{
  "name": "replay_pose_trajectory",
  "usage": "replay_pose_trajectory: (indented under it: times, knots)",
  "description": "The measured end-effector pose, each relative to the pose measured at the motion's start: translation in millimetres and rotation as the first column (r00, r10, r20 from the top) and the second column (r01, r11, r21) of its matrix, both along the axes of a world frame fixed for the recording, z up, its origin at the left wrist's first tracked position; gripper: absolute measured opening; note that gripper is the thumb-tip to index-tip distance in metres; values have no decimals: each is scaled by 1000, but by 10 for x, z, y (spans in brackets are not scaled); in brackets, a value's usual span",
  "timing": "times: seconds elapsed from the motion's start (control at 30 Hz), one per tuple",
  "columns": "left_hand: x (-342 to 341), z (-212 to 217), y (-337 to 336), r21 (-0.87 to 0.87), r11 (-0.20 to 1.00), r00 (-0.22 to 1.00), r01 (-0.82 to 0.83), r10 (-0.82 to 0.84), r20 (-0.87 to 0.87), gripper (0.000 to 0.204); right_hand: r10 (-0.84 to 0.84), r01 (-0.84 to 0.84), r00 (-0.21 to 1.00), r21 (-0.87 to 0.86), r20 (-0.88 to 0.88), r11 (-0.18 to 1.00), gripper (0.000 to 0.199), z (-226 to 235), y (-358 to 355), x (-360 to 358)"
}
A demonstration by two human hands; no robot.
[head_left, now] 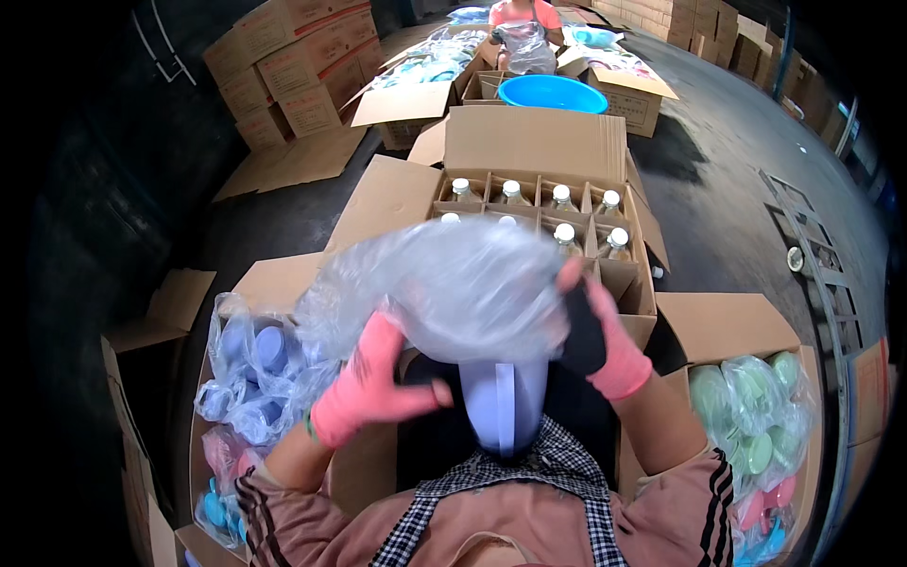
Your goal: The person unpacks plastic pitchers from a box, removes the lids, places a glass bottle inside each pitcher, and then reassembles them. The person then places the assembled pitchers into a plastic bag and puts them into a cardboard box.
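a dim warehouse with a dark concrete floor [727,217], stacked cartons [302,57] behind. an open divided carton [539,151] of capped bottles [564,233] sits ahead. the left hand [368,387], fingers curled, and the right hand [605,345], fingers pinching, hold a clear plastic bag [444,288] over a pale lavender container [501,406] at the lap.

the billowing clear plastic bag [444,283] fills the space ahead of both hands, screening the near rows of the open cardboard box of white-capped bottles [539,203]. bagged blue lids [255,369] crowd the left, bagged green lids [756,416] the right; dark floor [727,198] beyond lies open.
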State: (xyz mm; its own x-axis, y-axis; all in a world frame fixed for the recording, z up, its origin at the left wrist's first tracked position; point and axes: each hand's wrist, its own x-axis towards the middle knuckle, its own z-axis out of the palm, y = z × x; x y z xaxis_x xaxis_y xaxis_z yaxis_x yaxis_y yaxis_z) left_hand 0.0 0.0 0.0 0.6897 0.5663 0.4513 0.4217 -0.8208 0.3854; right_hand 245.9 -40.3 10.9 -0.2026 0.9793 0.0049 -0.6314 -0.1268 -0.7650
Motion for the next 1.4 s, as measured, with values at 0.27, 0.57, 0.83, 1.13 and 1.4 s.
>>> replay_pose_trajectory:
  times: [0.27,0.57,0.83,1.13,1.4]
  knots:
    - [199,-309,892,-284,959,767,1,181,615,62,230,-571,498,117,836,813,63,187,-254,-197]
    - [474,63,1055,-213,976,594,-42,195,780,65,-814,-431,-450,708,368,559,24,-264,634,447]
    - [930,-2110,2006,-655,705,550,-273,673,495,73,-454,16,-493,529,743,848,32,-1859,1408,971]
    - [900,-2723,2062,-875,232,49,425,959,278,14,-90,269,607,-97,790,958,12,-2496,1279,943]
    - [562,-2368,1798,-988,131,475,-82,877,77,53,-189,294,744,-60,641,954,24,-2274,704,1074]
